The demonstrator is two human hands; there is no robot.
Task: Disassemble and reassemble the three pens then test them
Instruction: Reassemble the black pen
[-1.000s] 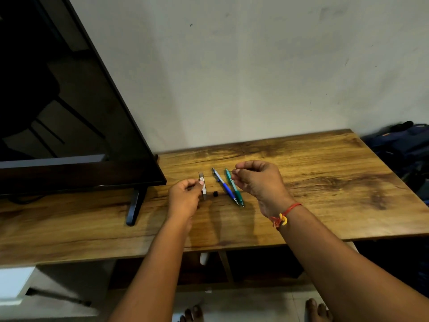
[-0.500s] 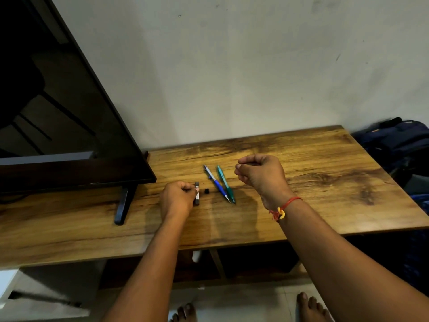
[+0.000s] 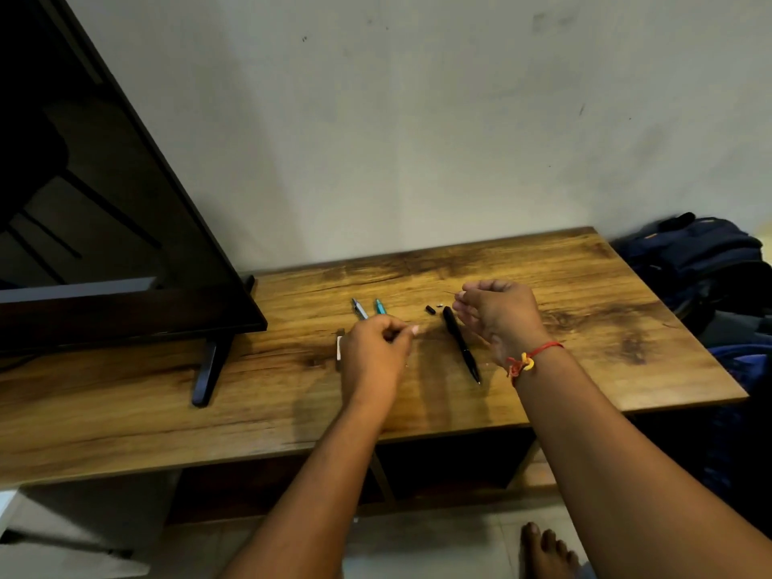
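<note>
A black pen barrel (image 3: pixel 459 344) lies on the wooden table (image 3: pixel 585 328), with a small black piece (image 3: pixel 430 310) and a tiny silver piece (image 3: pixel 439 305) just beyond its far end. My right hand (image 3: pixel 499 317) hovers beside them and pinches a thin refill-like rod (image 3: pixel 449 292) at its fingertips. My left hand (image 3: pixel 376 353) hangs with curled fingers over the blue pen (image 3: pixel 358 309) and green pen (image 3: pixel 379 306), hiding their lower halves. I see nothing in its fingers. A pale pen part (image 3: pixel 339 348) lies at its left edge.
A large black TV (image 3: pixel 104 244) on a dark foot (image 3: pixel 206 369) fills the table's left side. A dark blue backpack (image 3: pixel 693 257) sits off the right end. Open shelves run under the tabletop, and a bare foot (image 3: pixel 547 549) stands on the tiled floor.
My left hand has moved right, over the two pens, leaving the pale part beside it. A black barrel and two small pieces now lie near my right hand.
</note>
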